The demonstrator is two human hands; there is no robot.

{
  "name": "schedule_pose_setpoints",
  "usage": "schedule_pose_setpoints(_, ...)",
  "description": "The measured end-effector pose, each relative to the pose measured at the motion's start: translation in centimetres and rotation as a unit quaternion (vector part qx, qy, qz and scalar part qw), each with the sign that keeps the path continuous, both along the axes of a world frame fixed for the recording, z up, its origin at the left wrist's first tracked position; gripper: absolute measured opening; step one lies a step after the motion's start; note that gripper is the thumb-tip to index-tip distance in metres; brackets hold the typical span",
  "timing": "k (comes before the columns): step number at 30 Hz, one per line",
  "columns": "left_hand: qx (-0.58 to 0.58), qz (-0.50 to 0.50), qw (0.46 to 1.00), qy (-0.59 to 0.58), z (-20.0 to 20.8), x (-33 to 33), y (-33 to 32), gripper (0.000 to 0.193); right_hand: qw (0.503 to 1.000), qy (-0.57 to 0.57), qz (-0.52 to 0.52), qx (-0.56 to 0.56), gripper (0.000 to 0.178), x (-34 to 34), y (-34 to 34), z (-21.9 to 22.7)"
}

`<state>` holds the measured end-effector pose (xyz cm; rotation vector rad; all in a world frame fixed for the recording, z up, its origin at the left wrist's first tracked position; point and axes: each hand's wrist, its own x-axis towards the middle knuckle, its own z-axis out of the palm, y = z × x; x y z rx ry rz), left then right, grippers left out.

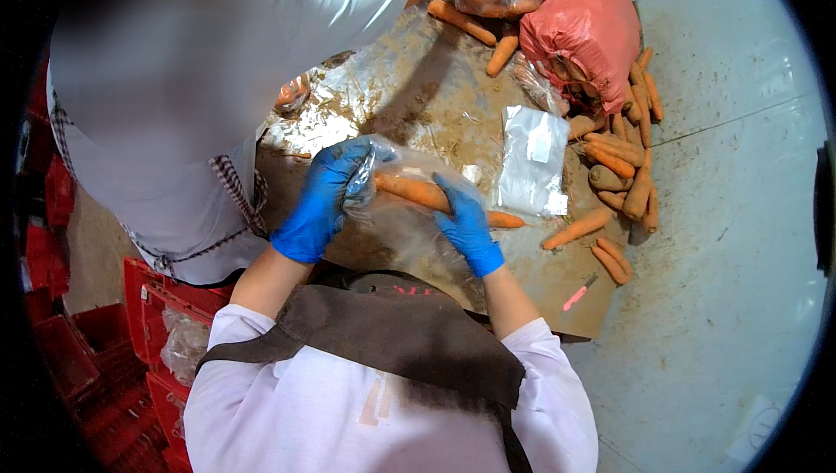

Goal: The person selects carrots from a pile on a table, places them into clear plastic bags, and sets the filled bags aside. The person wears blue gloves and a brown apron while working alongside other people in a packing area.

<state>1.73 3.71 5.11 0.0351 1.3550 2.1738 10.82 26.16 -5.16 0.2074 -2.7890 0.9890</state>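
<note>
Orange and firm-looking, that carrot (411, 190), and from the head view we have it just left of the flat plastic pack (527, 172), its tip close to the pack's near edge. Fairly smooth skin, broad and blunt at one end, slimming to a narrow tip. And which way does it point? Thick end toward the left, tip out to the right, the long axis running crosswise and dipping a little toward the wearer at the tip.

Look at the right hand (470, 227), blue-gloved, between carrot top and pack: fingers and thumb closed around the carrot, hiding part of its length. Over to the left hand (324, 187), farther left of the pack, gloved in blue too: fingers bunched tight, pinching gathered plastic of a clear bag (396, 231). That film surrounds the thick end; inside it or in front, I can't tell.

Beyond the pack, a red sack (585, 24); to its right, loose carrots (643, 190), some earthy; nearer the wearer, a pink-handled knife (578, 293).
</note>
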Motion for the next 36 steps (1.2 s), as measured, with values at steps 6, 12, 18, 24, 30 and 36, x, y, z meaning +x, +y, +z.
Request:
schedule_pose_setpoints(6, -0.048, -0.002, 0.998, 0.044, -1.2, 1.7, -1.1, 0.023, 0.983, -0.131, 0.050, 0.120, 0.035, 3.4, 2.5, 5.2)
schedule_pose_setpoints(12, -0.002, -0.050, 0.997, 0.054, 2.6, 1.7, 0.0, 0.028, 0.944, -0.137, 0.101, 0.284, 0.028, 6.0, 4.3, 13.4)
schedule_pose_setpoints(18, 0.148, -0.139, 0.979, 0.028, 6.0, 0.5, 3.4, 0.026, 0.986, -0.098, -0.014, 0.134, 0.023, 5.9, 6.3, 18.9)
schedule_pose_setpoints(24, 0.210, -0.215, 0.951, 0.066, 11.7, -0.2, 9.3, 0.020, 0.960, 0.057, -0.215, -0.172, 0.022, 7.1, 9.8, 17.2)
schedule_pose_setpoints(30, 0.225, -0.276, 0.905, 0.232, 17.5, -4.4, 12.2, 0.019, 0.846, 0.129, -0.377, -0.355, 0.025, 9.4, 13.0, 11.4)
schedule_pose_setpoints(36, 0.065, -0.044, 0.941, 0.329, 19.7, -21.1, 9.6, 0.026, 0.775, 0.047, -0.433, -0.459, 0.028, 12.1, 12.6, 2.6)
